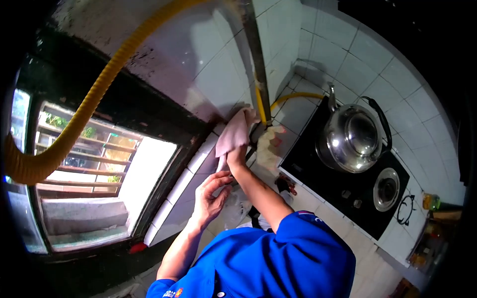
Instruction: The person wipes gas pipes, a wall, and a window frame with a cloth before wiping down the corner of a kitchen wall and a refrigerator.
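Observation:
A pink cloth [233,133] lies against the white tiled ledge and wall beside the window, with my right hand [237,158] at its lower end. The cloth covers most of that hand's fingers. Just below and to the left is my left hand [212,195], its fingers bent and apart, holding nothing. Its fingertips come close to my right wrist. A crumpled pale cloth or bag [269,149] lies to the right of my right hand.
A metal kettle [353,136] stands on the black gas stove [328,184] at the right. A yellow hose [107,74] arches over the window [89,164]. A dark vertical pipe [258,64] runs down near the corner. Clear plastic [233,211] lies below my hands.

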Motion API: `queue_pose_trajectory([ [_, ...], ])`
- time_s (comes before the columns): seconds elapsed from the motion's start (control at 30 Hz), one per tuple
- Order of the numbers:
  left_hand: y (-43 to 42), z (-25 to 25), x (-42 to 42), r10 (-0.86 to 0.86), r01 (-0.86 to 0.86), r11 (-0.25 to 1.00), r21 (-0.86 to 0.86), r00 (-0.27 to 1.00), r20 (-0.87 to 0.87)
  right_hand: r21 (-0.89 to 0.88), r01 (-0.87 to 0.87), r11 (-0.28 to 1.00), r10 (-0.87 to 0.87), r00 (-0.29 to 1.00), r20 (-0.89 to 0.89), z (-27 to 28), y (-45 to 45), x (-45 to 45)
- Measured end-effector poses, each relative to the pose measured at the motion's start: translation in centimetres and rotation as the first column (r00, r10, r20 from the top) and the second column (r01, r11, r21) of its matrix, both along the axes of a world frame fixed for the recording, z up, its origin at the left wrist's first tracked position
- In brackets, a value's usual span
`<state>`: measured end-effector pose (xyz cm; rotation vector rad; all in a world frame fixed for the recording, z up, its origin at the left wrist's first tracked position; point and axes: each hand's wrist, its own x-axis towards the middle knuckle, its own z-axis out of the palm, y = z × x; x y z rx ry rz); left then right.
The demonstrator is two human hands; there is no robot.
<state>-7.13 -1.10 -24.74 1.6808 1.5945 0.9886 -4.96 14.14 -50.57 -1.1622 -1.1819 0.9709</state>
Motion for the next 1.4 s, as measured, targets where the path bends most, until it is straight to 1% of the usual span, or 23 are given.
queue_pose_trajectory([
  [0.03,0.5,-0.3,0.3,-0.013,0.013,1.0,0.0,1.0,0.008,-0.204,-0.067,0.977,-0.107,0.67,-0.735,1.8,-0.9,0.2],
  [0.07,1.1,-0.6,0.7,-0.001,0.002,1.0,-0.013,0.999,0.046,-0.018,-0.012,1.0,-0.012,0.4,-0.917,5.2,-2.2,2.0],
  [0.1,1.7,-1.0,1.0,0.014,-0.012,1.0,-0.026,0.996,0.083,0.062,0.05,0.997,0.043,0.319,-0.947,7.3,-2.2,4.4],
  [0.17,2.9,-1.2,2.2,0.043,-0.031,0.997,-0.069,0.982,0.184,0.073,0.167,0.983,-0.035,0.567,-0.823,7.4,0.6,8.8],
  [0.23,4.2,-1.9,2.9,-0.01,0.016,0.999,-0.04,0.988,0.152,0.08,0.253,0.964,-0.196,0.883,-0.425,4.9,6.6,11.1],
  [0.27,4.8,-2.1,3.2,-0.052,0.054,0.998,-0.015,0.992,0.112,0.088,0.261,0.961,-0.221,0.922,-0.318,3.8,10.0,11.5],
  [0.3,5.3,-2.4,3.8,-0.059,0.063,0.997,-0.032,0.99,0.128,0.022,0.123,0.992,-0.067,0.668,-0.741,5.4,13.8,13.0],
  [0.37,6.2,-3.2,4.7,-0.068,0.075,0.996,-0.047,0.989,0.135,-0.074,-0.037,0.997,-0.054,0.377,-0.925,13.7,17.2,14.6],
  [0.43,6.8,-4.6,5.1,-0.077,0.088,0.994,-0.068,0.985,0.152,-0.18,-0.012,0.984,-0.148,0.522,-0.84,19.4,18.6,13.6],
  [0.47,7.1,-4.9,5.0,-0.085,0.095,0.994,-0.062,0.985,0.148,0.03,0.008,1.0,0.007,0.885,-0.465,19.6,19.7,12.7],
  [0.5,7.5,-5.3,5.2,-0.08,0.09,0.993,-0.082,0.989,0.128,0.216,-0.08,0.973,0.066,0.995,0.069,19.4,20.9,12.7],
  [0.53,7.8,-5.6,5.2,-0.074,0.085,0.991,-0.102,0.992,0.105,0.26,-0.192,0.946,0.106,0.944,0.313,17.9,21.6,12.7],
  [0.63,8.7,-7.0,4.9,-0.026,0.042,0.99,-0.135,0.992,0.122,0.27,-0.125,0.955,0.073,0.978,0.196,13.1,23.9,12.3],
  [0.7,8.7,-8.0,4.4,-0.008,0.022,0.986,-0.163,0.996,0.088,0.058,0.075,0.996,-0.051,0.94,-0.338,9.3,25.8,11.3],
  [0.8,9.5,-8.7,4.4,0.009,0.024,0.978,-0.207,0.987,0.159,0.05,0.137,0.989,-0.091,0.846,-0.525,7.8,26.7,11.0],
  [0.83,10.0,-8.0,5.1,0.102,-0.028,0.947,-0.32,0.971,0.217,-0.009,0.262,0.965,-0.247,0.897,-0.365,8.3,26.3,10.7],
  [1.0,13.9,-7.6,5.9,-0.023,0.038,0.983,-0.18,0.996,0.086,-0.079,-0.129,0.988,0.062,0.825,-0.561,13.2,22.4,11.1],
  [1.03,14.7,-7.6,6.1,-0.014,0.041,0.985,-0.17,0.988,0.157,0.408,0.121,0.905,-0.093,0.992,-0.086,15.1,22.3,11.9],
  [1.1,15.5,-7.6,6.6,0.003,0.035,0.987,-0.156,0.971,0.238,0.826,0.047,0.561,-0.466,0.843,0.268,17.0,23.7,12.8],
  [1.2,15.9,-7.3,7.0,0.018,0.016,0.986,-0.168,0.98,0.199,0.426,0.327,0.844,-0.216,0.933,-0.288,17.4,28.5,13.3],
  [1.3,15.6,-7.4,6.9,-0.016,0.039,0.987,-0.154,0.989,0.144,-0.02,0.191,0.981,-0.145,0.667,-0.731,13.8,33.0,15.4],
  [1.33,15.2,-7.8,6.7,-0.017,0.039,0.988,-0.15,0.99,0.142,-0.137,0.046,0.989,-0.139,0.577,-0.805,11.9,32.8,15.5],
  [1.4,14.9,-8.8,6.3,0.028,0.011,0.971,-0.237,0.986,0.162,-0.299,0.126,0.946,-0.313,0.602,-0.735,2.8,34.3,13.5],
])
